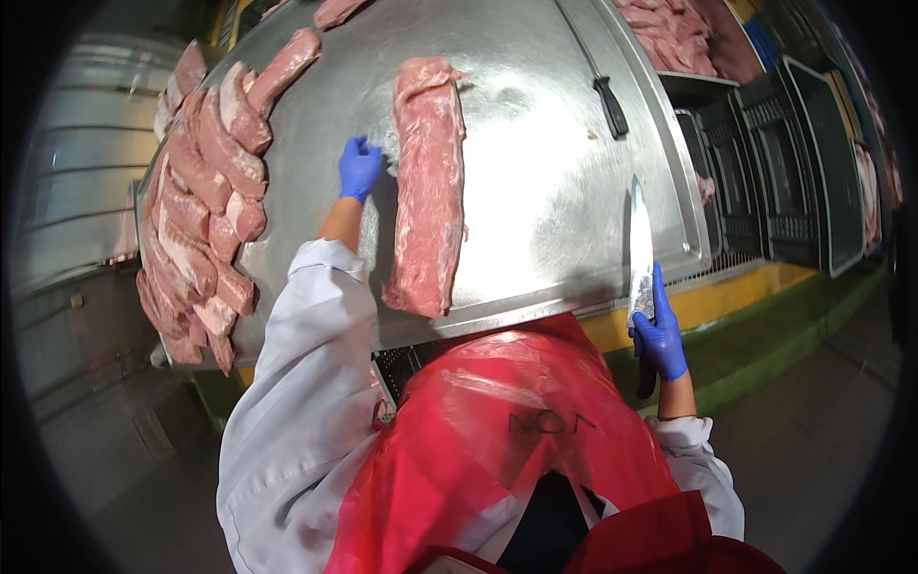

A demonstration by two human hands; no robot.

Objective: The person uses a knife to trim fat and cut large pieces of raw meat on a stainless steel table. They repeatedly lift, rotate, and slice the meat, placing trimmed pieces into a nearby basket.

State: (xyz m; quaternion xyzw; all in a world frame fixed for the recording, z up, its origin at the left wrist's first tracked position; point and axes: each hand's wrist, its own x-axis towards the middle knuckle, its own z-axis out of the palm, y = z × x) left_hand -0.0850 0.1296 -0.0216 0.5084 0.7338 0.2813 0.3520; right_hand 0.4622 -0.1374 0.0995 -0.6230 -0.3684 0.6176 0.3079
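Observation:
A long pink strip of raw meat [427, 187] lies lengthwise on the steel table [545, 163]. My left hand [359, 167], in a blue glove, rests on the table just left of the strip with fingers curled, holding nothing that I can see. My right hand [660, 335], also blue-gloved, grips the dark handle of a broad knife [640, 253] at the table's near right edge, blade pointing away from me. I wear a white coat and a red plastic apron [507, 450].
Several similar meat strips [206, 201] are heaped along the table's left rim. A second black-handled tool [609, 103] lies at the table's far right. Dark crates [765, 172] stand right of the table, more meat [669, 33] behind them. A yellow-green kerb [755, 306] edges the floor.

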